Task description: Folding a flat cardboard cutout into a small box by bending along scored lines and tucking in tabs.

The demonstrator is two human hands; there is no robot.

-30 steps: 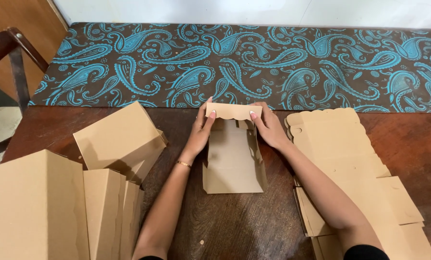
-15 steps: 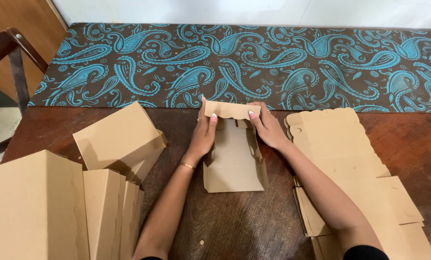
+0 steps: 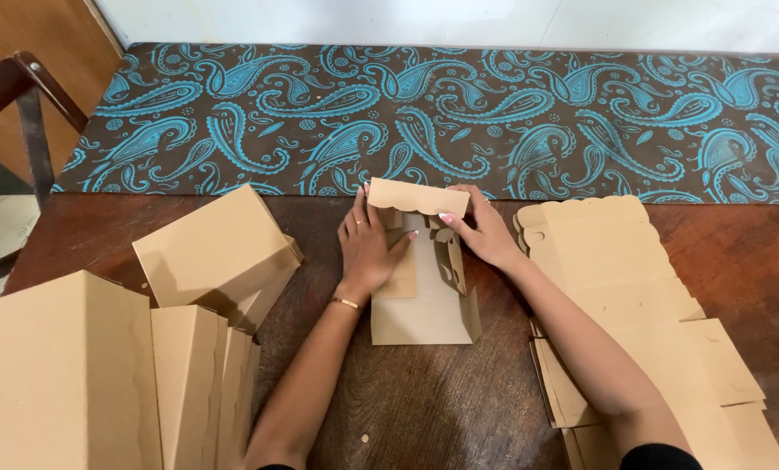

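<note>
A flat brown cardboard box blank lies on the dark wooden table in front of me, partly folded up. Its scalloped far flap stands raised. My left hand lies flat on the blank's left side panel, pressing it inward. My right hand grips the right end of the raised flap and the right side panel, which stands upright.
A stack of flat scalloped blanks lies to the right. Folded cardboard boxes and upright ones stand at the left. A blue paisley rug lies beyond the table, a wooden chair at far left.
My left hand has slid from the flap's left end down onto the left side panel, folding it inward. The right side panel has come up further.
</note>
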